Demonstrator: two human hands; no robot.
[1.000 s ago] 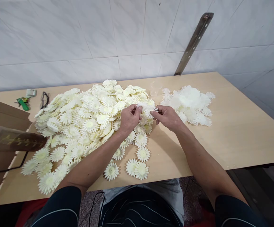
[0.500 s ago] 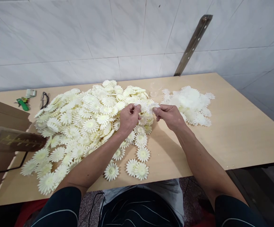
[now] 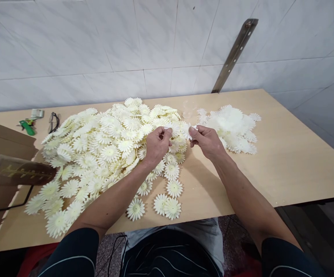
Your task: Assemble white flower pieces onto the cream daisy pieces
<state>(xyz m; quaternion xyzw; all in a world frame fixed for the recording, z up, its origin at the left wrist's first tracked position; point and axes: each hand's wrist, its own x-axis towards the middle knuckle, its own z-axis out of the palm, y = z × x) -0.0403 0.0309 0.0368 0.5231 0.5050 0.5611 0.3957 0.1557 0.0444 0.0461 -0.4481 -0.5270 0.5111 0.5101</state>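
Note:
A big heap of cream daisy-shaped flower pieces [image 3: 103, 142] covers the left and middle of the wooden table [image 3: 293, 161]. A smaller, whiter pile of flower pieces [image 3: 233, 125] lies to the right. My left hand [image 3: 157, 145] is closed in a pinch above the heap's right edge, fingertips on something small I cannot make out. My right hand [image 3: 207, 141] pinches a white flower piece [image 3: 186, 130] between thumb and fingers, between the two piles. The two hands are a short gap apart.
A clear plastic cup [image 3: 188, 109] stands behind the hands near the wall. Green-handled tool [image 3: 27, 126] and glasses [image 3: 53, 121] lie at the far left. A dark bottle-like object [image 3: 17, 173] lies on a brown box at the left edge. A metal bar [image 3: 234, 54] leans on the tiled wall.
My right hand has lifted slightly and drawn away to the right with the white flower piece. The left hand has stayed almost in place.

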